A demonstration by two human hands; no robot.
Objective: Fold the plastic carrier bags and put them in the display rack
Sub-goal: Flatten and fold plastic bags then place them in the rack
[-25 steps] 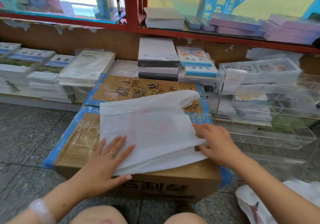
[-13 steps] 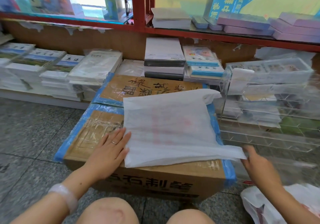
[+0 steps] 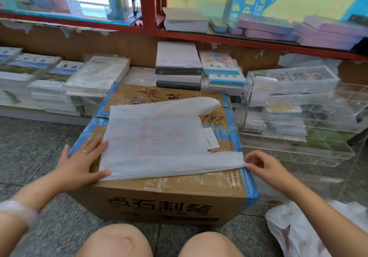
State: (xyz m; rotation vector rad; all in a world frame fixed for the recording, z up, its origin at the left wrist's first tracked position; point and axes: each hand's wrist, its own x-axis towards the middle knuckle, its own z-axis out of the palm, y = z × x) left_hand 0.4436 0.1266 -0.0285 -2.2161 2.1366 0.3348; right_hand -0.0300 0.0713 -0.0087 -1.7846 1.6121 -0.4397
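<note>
One white bag [image 3: 159, 137] lying crosswise, left hand [image 3: 79, 163] flat, right hand [image 3: 264, 167] pinching handle.

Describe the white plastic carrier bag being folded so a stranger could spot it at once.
Start at the brown cardboard box edged with blue tape, on the floor before the red shelving. Spread flat on its top lies the thin white plastic carrier bag, left hand pressing its left edge, right hand pinching its near right corner. Unlike the crumpled white bags on the floor, it is smoothed out.
</note>
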